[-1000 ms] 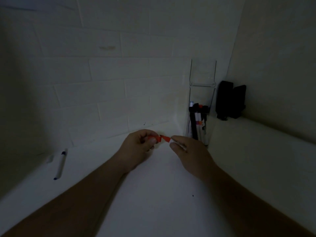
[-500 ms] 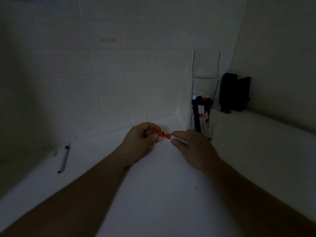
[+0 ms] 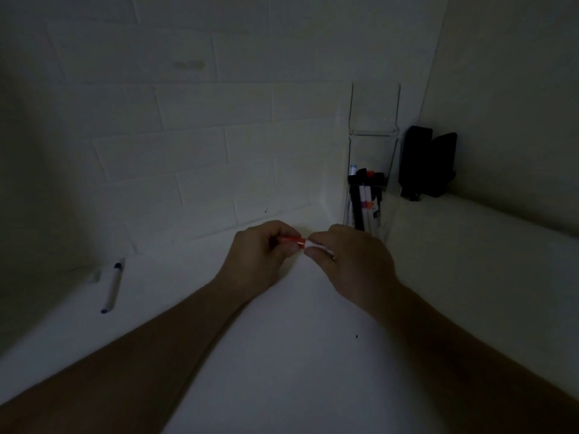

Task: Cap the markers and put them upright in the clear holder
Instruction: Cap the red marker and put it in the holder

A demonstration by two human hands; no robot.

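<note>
Pinching red cap (image 3: pixel 292 240) in left hand (image 3: pixel 261 255), white marker (image 3: pixel 318 246) in right hand (image 3: pixel 351 264), ends touching, near clear holder (image 3: pixel 372 158).

Left hand (image 3: pixel 263 249) pinching red cap (image 3: pixel 292 240), right hand (image 3: pixel 351 261) gripping marker (image 3: pixel 317 245)

Your left hand (image 3: pixel 261 252) pinches a red cap (image 3: pixel 292 240) that looks like smooth plastic with a faint sheen; the white barrel (image 3: pixel 316 245) in your right hand (image 3: pixel 351 261) reads the same. The clear holder (image 3: pixel 372 133), far right, looks like glossy transparent acrylic with bright edges. The white surface (image 3: pixel 297 355) under your arms is matt and smooth. The far wall (image 3: pixel 188 145) is matt painted brick. The black object (image 3: pixel 426 164) beside the holder is too dark to judge.
</note>
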